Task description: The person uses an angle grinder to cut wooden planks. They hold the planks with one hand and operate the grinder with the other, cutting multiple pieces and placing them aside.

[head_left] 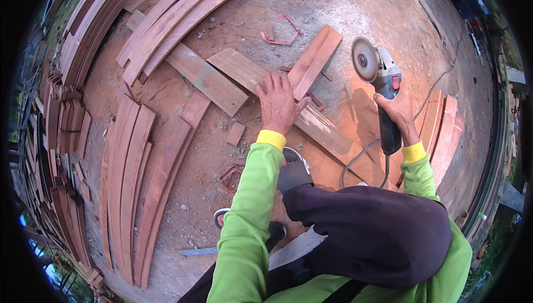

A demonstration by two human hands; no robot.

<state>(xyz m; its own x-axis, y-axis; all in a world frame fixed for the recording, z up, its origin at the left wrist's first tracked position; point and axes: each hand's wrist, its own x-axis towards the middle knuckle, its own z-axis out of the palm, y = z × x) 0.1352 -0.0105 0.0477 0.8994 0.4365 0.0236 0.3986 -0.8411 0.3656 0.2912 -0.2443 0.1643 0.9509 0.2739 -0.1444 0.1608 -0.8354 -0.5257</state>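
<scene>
My left hand (277, 103) lies with fingers spread on a long weathered plank (327, 131), close to where a short reddish board (316, 53) crosses it at an angle. My right hand (397, 111) grips the dark handle of an angle grinder (388, 78), holding it raised at the right with its disc (365, 59) upward and a red switch on the body. The grinder's cord (347, 167) hangs in a loop over the ground. A second pale plank (205, 78) lies left of my hand, with a small wood offcut (235, 133) below it.
Curved boards lie upper left (183, 9), lower left (127, 175) and at right (441, 142). Stacked timber (69, 114) lines the left side. Thin red pieces (280, 31), a red metal piece (232, 176) and a metal strip (197, 251) lie on the dusty ground (377, 3).
</scene>
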